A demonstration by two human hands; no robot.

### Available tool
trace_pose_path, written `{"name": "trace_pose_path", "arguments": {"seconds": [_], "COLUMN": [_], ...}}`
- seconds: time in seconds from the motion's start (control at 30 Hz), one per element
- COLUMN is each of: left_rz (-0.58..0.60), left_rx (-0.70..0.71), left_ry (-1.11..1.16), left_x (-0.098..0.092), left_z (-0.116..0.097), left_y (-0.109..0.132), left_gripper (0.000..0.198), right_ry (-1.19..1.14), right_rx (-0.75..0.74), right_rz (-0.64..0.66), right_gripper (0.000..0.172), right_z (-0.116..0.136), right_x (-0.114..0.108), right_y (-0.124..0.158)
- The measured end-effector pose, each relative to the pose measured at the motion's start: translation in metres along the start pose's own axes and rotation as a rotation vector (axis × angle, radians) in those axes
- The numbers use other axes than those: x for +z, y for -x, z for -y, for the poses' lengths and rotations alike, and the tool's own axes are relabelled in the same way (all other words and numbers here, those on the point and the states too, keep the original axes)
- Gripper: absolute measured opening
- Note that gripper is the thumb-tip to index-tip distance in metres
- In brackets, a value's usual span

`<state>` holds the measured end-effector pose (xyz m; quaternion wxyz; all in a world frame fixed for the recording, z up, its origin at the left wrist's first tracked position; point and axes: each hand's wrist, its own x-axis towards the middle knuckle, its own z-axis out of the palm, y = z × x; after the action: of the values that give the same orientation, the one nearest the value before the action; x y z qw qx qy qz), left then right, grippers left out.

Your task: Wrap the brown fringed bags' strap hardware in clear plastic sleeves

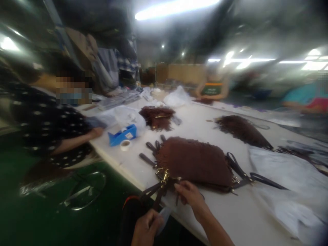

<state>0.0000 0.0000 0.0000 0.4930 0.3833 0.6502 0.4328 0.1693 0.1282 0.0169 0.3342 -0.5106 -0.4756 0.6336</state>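
Note:
A stack of brown fringed handbags (192, 160) lies at the near edge of the table, with dark straps and gold clasps at both ends. Low in the view, my left hand (148, 225) is closed on a translucent pale piece of plastic (164, 218), just under a dark strap (157, 200) that hangs past the table edge. At the front edge of the bags, my right hand (190, 197) pinches a thin dark strap (177, 199). The image is blurred, so the exact grip is hard to see.
Left of the bags are a blue tape dispenser (123, 135) and a tape roll (125, 145). More fringed bags (157, 118) lie farther back, with white plastic sheeting (287, 184) at right. A person in a dotted top (38, 116) sits at left; others work across the table.

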Motion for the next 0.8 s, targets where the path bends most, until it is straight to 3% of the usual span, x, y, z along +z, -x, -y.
{"name": "trace_pose_path", "arguments": {"seconds": [0.1, 0.27, 0.53, 0.8], "left_rz": [-0.005, -0.003, -0.005, -0.020], "left_rx": [0.075, 0.114, 0.077, 0.046], "left_ry": [-0.039, -0.101, -0.167, -0.236], "left_x": [0.001, 0.003, 0.010, 0.016], "left_z": [0.008, 0.016, 0.021, 0.014], "left_y": [-0.007, -0.010, -0.019, -0.018], "left_gripper": [0.043, 0.043, 0.043, 0.039], "right_ry": [-0.188, -0.326, -0.343, -0.251], "right_rx": [0.129, 0.197, 0.075, 0.000], "right_rz": [0.095, 0.088, 0.070, 0.028], "right_gripper": [0.043, 0.050, 0.046, 0.040], "right_z": [0.003, 0.000, -0.015, -0.010], "right_x": [0.000, 0.002, 0.004, 0.007], "right_y": [0.002, 0.004, 0.000, 0.003]}}
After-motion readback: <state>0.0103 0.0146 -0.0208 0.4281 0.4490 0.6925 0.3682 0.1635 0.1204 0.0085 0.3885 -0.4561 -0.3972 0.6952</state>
